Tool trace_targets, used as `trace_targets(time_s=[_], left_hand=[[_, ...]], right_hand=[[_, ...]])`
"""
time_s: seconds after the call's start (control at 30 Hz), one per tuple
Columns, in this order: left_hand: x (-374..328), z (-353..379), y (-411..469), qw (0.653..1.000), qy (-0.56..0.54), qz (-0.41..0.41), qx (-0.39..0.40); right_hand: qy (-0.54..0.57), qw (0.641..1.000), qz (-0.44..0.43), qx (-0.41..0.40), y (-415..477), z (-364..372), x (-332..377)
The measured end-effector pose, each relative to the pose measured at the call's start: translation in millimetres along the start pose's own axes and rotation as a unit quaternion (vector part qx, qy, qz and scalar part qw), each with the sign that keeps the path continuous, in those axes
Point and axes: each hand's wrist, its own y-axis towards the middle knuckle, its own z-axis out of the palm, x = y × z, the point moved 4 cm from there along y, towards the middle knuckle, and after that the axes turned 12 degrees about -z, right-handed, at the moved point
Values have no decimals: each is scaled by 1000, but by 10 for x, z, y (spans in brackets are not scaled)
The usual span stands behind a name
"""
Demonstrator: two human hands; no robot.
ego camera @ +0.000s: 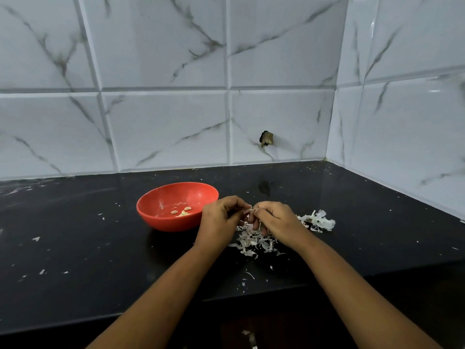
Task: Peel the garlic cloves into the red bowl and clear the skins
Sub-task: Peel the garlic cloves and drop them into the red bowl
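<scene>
The red bowl stands on the black counter, left of my hands, with a few peeled garlic cloves inside. My left hand and my right hand meet just right of the bowl, and both pinch one small garlic clove between their fingertips. Most of the clove is hidden by my fingers. A pile of white garlic skins lies under my hands. A larger clump of skins sits to the right of my right hand.
The black counter is dotted with small skin flakes, some near its front edge. White marble-look tiled walls close off the back and the right side. A small dark stub sticks out of the back wall.
</scene>
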Motion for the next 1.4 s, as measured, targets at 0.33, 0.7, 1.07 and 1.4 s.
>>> trace_targets(time_s=[0.33, 0.7, 1.07, 1.4], left_hand=[[-131, 10, -74, 983, 115, 134, -40], [-61, 19, -46, 998, 11, 53, -34], [26, 62, -6, 981, -181, -62, 21], [-8, 119, -20, 947, -287, -126, 67]], right_hand=[[-57, 996, -44, -53, 9, -13, -17], [-61, 993, -55, -90, 17, -27, 50], [111, 988, 41, -101, 53, 18, -42], [199, 976, 11, -83, 48, 23, 50]])
